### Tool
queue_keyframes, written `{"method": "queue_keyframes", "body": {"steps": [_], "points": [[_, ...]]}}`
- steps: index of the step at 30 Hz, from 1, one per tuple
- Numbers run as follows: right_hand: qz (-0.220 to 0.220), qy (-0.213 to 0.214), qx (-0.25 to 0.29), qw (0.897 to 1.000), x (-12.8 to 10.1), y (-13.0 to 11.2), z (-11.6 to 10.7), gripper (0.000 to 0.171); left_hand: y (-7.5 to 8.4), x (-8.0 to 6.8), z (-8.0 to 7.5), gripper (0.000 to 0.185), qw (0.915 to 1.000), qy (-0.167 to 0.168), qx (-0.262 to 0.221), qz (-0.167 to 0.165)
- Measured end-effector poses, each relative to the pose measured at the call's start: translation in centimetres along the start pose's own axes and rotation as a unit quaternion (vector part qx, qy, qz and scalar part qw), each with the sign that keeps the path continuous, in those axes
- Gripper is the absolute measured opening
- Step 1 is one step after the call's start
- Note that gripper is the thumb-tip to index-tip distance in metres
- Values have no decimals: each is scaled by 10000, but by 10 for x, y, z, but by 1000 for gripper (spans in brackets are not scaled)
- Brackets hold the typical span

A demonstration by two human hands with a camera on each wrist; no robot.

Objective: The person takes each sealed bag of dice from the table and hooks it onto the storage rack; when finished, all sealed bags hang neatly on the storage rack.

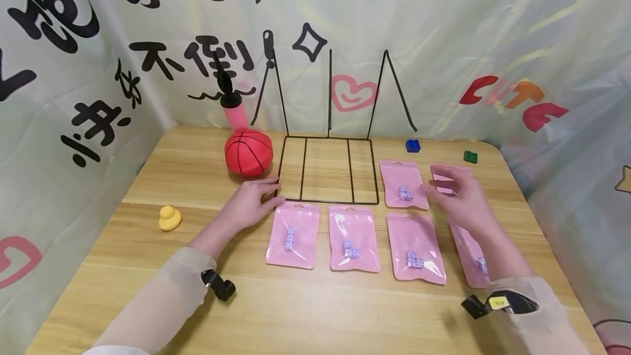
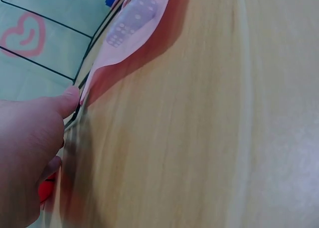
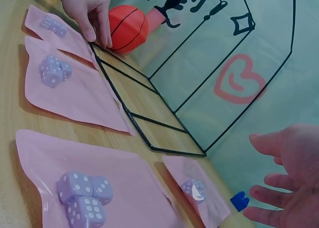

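A black wire rack (image 1: 327,201) stands towards the back of the wooden table. At its front left corner my left hand (image 1: 253,201) grips the wire, with the thumb (image 2: 70,99) pressed at the corner in the left wrist view. My right hand (image 1: 460,199) is raised over the right-hand pouches, fingers spread apart, holding nothing. Below it a pink zip pouch (image 1: 468,245) is partly hidden, and another pink pouch (image 1: 394,174) lies just to its left. Three pink pouches, one being the left pouch (image 1: 303,218), form a row before the rack; lilac dice (image 3: 82,188) show inside.
A red toy basketball (image 1: 248,152) and a pink pump (image 1: 235,116) with a black top stand left of the rack. A yellow rubber duck (image 1: 170,218) sits farther left. Blue (image 1: 412,145) and green (image 1: 470,156) toy bricks lie at the back right. A printed curtain (image 1: 434,26) closes off the back.
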State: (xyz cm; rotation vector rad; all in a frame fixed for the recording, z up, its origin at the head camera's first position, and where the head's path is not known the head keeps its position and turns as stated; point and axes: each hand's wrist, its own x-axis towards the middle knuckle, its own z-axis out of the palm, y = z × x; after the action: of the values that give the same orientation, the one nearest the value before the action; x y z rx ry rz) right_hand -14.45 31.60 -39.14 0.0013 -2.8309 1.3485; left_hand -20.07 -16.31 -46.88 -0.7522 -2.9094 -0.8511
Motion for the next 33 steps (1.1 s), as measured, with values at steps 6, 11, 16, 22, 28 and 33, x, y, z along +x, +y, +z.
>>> {"method": "queue_keyframes", "body": {"steps": [6, 11, 16, 22, 28, 33], "points": [[202, -107, -42, 9997, 4, 6, 3, 72, -4, 0, 4, 48, 9999, 54, 52, 73], [298, -227, 14, 9993, 9, 9, 6, 73, -6, 0, 5, 44, 9999, 88, 87, 119], [462, -341, -139, 9983, 15, 16, 12, 71, -5, -1, 5, 40, 9999, 95, 79, 114], [933, -307, -304, 9947, 22, 20, 20, 69, -4, -1, 5, 37, 9997, 39, 168, 169], [1192, -203, -392, 9919, 30, 21, 27, 71, -4, 0, 4, 33, 9996, 28, 222, 179], [1033, -37, -700, 9922, 35, 24, 33, 74, -4, 2, 4, 33, 9994, 6, 287, 197]]}}
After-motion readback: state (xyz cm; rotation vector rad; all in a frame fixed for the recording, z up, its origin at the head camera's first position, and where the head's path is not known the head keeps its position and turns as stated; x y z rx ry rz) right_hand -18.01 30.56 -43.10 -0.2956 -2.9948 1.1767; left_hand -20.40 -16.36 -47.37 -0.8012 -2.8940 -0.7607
